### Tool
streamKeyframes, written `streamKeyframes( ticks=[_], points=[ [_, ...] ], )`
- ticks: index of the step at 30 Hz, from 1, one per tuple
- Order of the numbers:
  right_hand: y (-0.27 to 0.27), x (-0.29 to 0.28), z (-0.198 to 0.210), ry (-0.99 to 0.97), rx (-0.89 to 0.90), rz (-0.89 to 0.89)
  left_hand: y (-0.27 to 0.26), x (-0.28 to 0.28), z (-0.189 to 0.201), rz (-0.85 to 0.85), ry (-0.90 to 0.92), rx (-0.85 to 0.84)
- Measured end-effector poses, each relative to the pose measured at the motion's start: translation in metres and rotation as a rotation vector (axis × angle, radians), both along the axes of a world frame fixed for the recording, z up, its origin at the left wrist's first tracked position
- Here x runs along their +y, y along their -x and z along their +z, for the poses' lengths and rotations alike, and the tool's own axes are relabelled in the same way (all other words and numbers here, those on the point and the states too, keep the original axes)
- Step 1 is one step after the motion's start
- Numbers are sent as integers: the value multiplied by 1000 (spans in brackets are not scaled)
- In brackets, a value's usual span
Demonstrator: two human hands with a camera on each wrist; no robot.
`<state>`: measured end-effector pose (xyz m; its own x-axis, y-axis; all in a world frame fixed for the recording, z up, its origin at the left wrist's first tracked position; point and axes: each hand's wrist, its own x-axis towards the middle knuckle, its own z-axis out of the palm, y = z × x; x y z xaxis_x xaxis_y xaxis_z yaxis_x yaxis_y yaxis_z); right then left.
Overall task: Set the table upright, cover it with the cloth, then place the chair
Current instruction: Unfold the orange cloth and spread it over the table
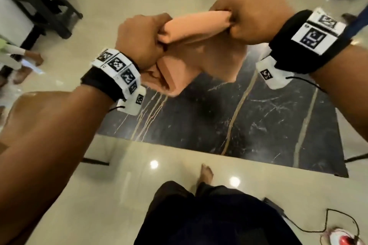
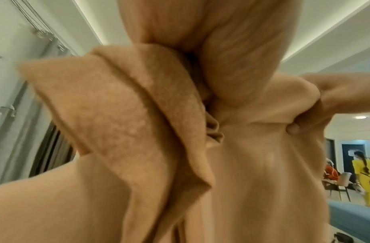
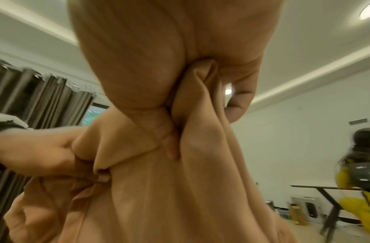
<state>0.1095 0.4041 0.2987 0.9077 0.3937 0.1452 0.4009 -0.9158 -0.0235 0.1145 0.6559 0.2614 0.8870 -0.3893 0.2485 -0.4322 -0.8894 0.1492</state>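
Peach cloth [image 1: 201, 45] is being gripped by the left hand [image 1: 139, 40] and the right hand [image 1: 256, 12], bunched above the table [image 1: 258, 121]. Judging by its level dark marble top, the table is already standing upright. Spreading the cloth and placing the chair are still being awaited.

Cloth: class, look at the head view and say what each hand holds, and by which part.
Both hands grip the cloth along its bunched top edge: the left hand at one end, the right hand at the other; the rest hangs above the table.
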Motion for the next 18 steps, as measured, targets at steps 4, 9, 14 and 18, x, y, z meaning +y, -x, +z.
streamKeyframes(
  ticks=[4,9,14,18],
  points=[
    [-19,-49,-61,-124,-77,-182,-42,-56,-50,-35,24,47],
    [22,-74,-198,-32,338,-395,-42,-87,-190,-193,-131,513],
    [85,-64,-282,-83,673,-559,-3,-59,-261,-321,-107,602],
    [72,-59,-273,-109,644,-599,-6,-24,-271,-313,-61,584]
  ],
)
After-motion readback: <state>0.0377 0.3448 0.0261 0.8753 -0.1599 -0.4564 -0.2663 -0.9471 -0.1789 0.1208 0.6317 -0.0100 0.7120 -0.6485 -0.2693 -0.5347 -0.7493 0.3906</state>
